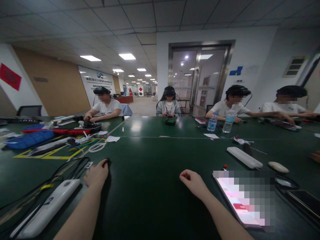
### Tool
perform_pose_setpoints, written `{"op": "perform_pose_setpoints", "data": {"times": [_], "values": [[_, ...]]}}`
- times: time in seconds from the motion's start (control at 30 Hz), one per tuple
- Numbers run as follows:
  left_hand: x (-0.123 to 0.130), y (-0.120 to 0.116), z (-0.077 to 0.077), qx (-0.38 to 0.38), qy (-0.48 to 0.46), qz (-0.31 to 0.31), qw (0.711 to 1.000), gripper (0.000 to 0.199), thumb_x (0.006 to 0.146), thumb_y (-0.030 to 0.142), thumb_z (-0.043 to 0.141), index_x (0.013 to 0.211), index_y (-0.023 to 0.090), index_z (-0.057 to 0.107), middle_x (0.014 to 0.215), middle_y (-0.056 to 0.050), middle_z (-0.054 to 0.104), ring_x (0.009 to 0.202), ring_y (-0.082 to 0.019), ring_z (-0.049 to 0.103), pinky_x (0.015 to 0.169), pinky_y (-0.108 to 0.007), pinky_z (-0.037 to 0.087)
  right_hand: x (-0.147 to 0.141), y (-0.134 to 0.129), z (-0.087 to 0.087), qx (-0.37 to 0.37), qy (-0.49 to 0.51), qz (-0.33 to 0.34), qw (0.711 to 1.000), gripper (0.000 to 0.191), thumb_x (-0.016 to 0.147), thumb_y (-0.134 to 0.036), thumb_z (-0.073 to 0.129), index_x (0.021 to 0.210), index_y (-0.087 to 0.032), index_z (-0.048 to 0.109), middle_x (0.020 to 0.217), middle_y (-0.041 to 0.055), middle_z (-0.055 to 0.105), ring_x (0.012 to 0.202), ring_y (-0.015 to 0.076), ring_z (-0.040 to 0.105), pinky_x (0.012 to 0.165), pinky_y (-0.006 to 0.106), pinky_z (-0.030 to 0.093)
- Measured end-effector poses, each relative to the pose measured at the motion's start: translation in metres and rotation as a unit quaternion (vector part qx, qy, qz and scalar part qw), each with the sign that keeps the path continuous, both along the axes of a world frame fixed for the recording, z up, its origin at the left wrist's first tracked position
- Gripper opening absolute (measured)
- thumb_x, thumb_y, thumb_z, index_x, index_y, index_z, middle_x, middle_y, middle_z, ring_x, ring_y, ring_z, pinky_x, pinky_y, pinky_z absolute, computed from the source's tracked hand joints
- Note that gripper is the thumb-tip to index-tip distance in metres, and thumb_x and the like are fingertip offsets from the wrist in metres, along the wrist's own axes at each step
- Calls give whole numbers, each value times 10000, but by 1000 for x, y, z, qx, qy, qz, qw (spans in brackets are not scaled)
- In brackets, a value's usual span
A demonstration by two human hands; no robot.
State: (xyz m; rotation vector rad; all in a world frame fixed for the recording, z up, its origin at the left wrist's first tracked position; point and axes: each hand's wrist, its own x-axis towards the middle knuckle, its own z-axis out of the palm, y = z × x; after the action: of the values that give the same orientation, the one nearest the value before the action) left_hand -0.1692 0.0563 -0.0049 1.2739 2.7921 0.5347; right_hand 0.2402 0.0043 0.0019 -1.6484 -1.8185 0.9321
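Observation:
My left hand point(97, 172) rests on the green table point(147, 186) at the left, its fingers closed on a small black object point(108, 161) that shows past the fingertips. Black cables point(75, 168) with a tag marked 2 point(89, 164) run just left of it. On the right, my right hand point(192, 181) is on the table with its fingers curled together; whether anything is inside them is hidden. A tablet-like device point(235, 200) with a lit, partly blurred screen lies to the right of that hand.
White case marked 2 point(50, 206) at lower left; blue tray point(30, 139), white coiled cable point(97, 147) beyond. White case point(244, 158), mouse point(278, 167) and phone point(305, 201) at right. Two bottles point(228, 122) stand farther back. Several people sit across the table.

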Motion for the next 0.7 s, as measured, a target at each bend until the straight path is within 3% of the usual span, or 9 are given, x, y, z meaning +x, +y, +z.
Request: {"op": "perform_pose_setpoints", "data": {"times": [0.33, 0.6, 0.7], "values": [[-3, 1, -2, 8, -11, -34, 999, 466, 867, 409, 300, 1249, 309, 548, 1261, -128, 523, 1120, -333, 512, 847, -444, 439, -1, -2, 4, -8, -11, 9, 1000, 195, 835, -284, 504, 954, -190, 626, 905, 37, 638, 821, 178, 600, 737, 312, 461], [-6, 5, -6, 19, -21, -20, 999, 443, 863, 395, 329, 1237, 315, 552, 1220, -116, 561, 1078, -321, 546, 823, -432, 457, -3, -3, 6, -9, -13, 5, 1000, 187, 838, -275, 506, 937, -183, 636, 926, 47, 650, 845, 177, 605, 722, 279, 454], [-6, 6, -7, 38, -21, -9, 999, 476, 854, 399, 356, 1288, 259, 494, 1198, -136, 575, 1078, -323, 546, 834, -431, 451, -2, -2, 4, -6, -11, 6, 1000, 185, 837, -280, 509, 931, -185, 637, 922, 47, 653, 841, 179, 607, 719, 279, 455]]}}
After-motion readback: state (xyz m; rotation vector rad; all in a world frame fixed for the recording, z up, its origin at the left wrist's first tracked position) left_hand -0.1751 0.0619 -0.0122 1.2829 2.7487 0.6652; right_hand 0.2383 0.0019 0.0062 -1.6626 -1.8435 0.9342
